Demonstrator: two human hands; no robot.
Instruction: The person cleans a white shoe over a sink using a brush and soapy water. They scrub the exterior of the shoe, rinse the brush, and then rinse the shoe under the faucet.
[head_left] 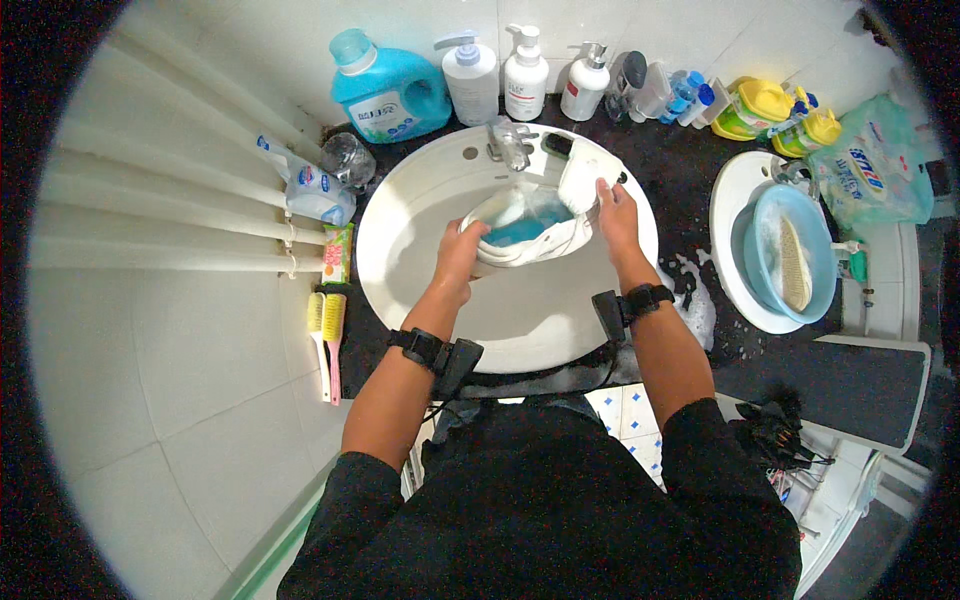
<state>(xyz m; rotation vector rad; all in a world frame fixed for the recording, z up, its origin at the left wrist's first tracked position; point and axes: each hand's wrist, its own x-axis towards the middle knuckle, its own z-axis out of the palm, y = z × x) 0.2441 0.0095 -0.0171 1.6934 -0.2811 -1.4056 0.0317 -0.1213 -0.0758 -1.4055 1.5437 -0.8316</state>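
Over the large white sink (400,290), just below the tap (511,145), I hold what looks like a white shoe (540,248) with a light-blue inside. My left hand (459,250) is closed on its left end, the thumb over the rim. My right hand (617,214) grips its right end by a raised white flap, which has a dark patch near the top. To the right, a blue basin (752,262) sits in a smaller white sink (728,285). Inside that basin lies a cream shoe sole, or something shaped like one (794,265), among white suds.
Along the back wall stand a blue detergent jug (390,100), several pump bottles (525,80) and yellow containers (752,105). Two brushes (334,335) lie at the left edge. Foam (695,305) spreads on the dark counter between the sinks. A green plastic bag (875,165) is far right.
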